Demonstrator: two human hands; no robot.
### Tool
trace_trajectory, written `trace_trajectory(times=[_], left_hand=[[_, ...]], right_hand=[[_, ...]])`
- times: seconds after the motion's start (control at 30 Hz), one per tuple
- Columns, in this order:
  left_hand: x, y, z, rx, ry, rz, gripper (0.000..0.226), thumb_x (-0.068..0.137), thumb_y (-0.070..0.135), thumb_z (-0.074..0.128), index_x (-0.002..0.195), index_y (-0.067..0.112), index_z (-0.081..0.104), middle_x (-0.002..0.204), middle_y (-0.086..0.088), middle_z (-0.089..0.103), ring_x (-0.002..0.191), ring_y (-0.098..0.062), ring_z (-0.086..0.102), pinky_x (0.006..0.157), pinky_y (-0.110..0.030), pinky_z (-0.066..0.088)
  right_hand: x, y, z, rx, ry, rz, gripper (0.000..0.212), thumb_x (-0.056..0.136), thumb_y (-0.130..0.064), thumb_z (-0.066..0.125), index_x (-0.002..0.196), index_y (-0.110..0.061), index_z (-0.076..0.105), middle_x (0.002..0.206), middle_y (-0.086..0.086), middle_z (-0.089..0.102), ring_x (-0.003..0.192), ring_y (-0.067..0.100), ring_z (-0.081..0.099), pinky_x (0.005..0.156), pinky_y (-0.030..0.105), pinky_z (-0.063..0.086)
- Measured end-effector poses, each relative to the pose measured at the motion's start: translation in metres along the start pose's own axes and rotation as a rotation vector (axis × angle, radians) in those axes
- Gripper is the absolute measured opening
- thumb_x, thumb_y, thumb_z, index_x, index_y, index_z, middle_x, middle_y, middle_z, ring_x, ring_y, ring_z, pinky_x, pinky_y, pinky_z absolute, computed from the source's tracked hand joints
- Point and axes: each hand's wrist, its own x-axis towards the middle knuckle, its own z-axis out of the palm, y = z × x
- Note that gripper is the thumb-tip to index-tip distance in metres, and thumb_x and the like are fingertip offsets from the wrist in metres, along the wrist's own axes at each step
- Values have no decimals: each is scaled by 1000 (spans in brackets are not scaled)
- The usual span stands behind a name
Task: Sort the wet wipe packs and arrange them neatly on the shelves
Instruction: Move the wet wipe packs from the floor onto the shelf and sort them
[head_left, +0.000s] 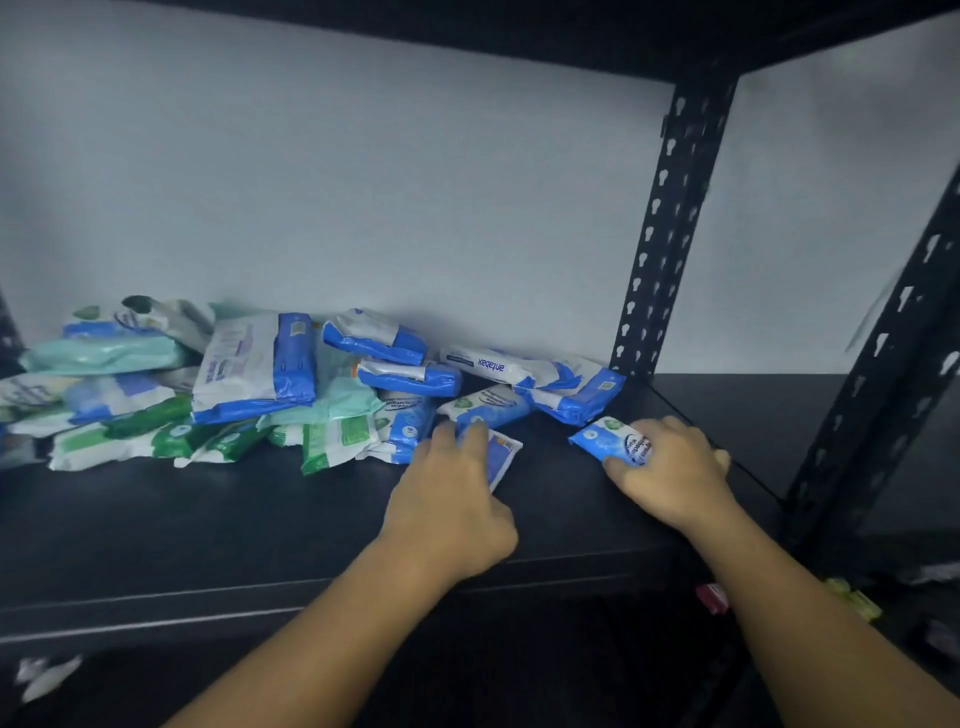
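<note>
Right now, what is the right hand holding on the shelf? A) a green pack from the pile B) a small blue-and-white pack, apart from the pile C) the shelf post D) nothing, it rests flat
B: the right hand grips a small blue-and-white pack near the shelf's right end, clear of the pile.

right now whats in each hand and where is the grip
Left hand: fingers lie on a blue wipe pack, at its near end. Right hand: grip closed around the right end of a small blue pack.
</note>
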Motion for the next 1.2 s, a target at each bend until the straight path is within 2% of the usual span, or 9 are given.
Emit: trace_trajectory(times=[0.17, 0.33, 0.43, 0.53, 0.67, 0.8, 0.97, 1.07, 1.2], left_hand=[[-40, -36, -36, -8, -16, 32, 56, 67, 29, 47, 123, 27, 52, 115, 5, 56, 108, -23, 56, 89, -36, 50], [-67, -75, -67, -41, 94, 41, 65, 70, 17, 50, 134, 27, 57, 120, 6, 59, 110, -18, 56, 93, -31, 50], [-76, -95, -73, -41, 112, 6, 48, 76, 29, 49, 122, 24, 63, 111, 7, 61, 104, -18, 59, 89, -33, 51], [-82, -109, -72, 1, 90, -8, 53, 83, 52, 55, 130, 27, 59, 117, 7, 62, 108, -19, 58, 94, -34, 49], [-80, -120, -92, 18, 158, -50, 46, 85, 46, 67, 128, 33, 56, 110, 5, 66, 106, -22, 60, 86, -31, 48], [-74, -136, -114, -23, 212, -60, 54, 85, 46, 70, 135, 33, 54, 123, 5, 65, 114, -19, 59, 93, -31, 47], [-71, -166, -130, 20, 177, -88, 48, 84, 39, 70, 130, 34, 56, 124, 3, 65, 115, -20, 58, 95, -33, 48], [-69, -192, -142, 17, 205, -175, 47, 84, 37, 72, 129, 30, 58, 121, 0, 65, 113, -24, 59, 94, -35, 47], [-72, -219, -156, 17, 226, -244, 49, 82, 39, 75, 127, 27, 59, 120, -1, 61, 111, -26, 57, 90, -36, 46]], right_hand=[[-14, -9, -6, 105, -59, -67, 39, 74, -51, 67, 109, -35, 65, 102, -11, 54, 103, 19, 53, 91, 40, 36], [-37, -33, -2, 235, -50, -119, 23, 75, -39, 73, 97, -35, 68, 92, -12, 55, 91, 15, 57, 93, 45, 44], [-51, -59, 6, 381, 7, -157, 20, 70, -38, 74, 89, -34, 68, 89, -11, 57, 83, 11, 59, 83, 45, 52], [-60, -93, 14, 511, 94, -205, 21, 72, -31, 78, 93, -29, 71, 92, -10, 60, 85, 10, 60, 79, 39, 55], [-59, -146, 12, 564, 203, -332, 34, 76, -36, 78, 107, -25, 72, 97, -8, 60, 89, 8, 57, 74, 22, 46], [-49, -197, -1, 584, 212, -417, 14, 75, -35, 77, 80, -24, 69, 86, -5, 59, 79, 8, 56, 68, 27, 47], [-52, -226, 10, 522, 140, -374, 25, 74, -40, 75, 66, -22, 59, 81, -3, 57, 76, 14, 55, 64, 31, 44], [-68, -226, 33, 464, 101, -364, 22, 75, -44, 74, 80, -25, 63, 87, -8, 54, 85, 16, 54, 69, 32, 45], [-92, -236, 58, 308, 109, -383, 42, 78, -54, 66, 110, -26, 66, 106, -8, 54, 103, 18, 53, 82, 35, 51]])
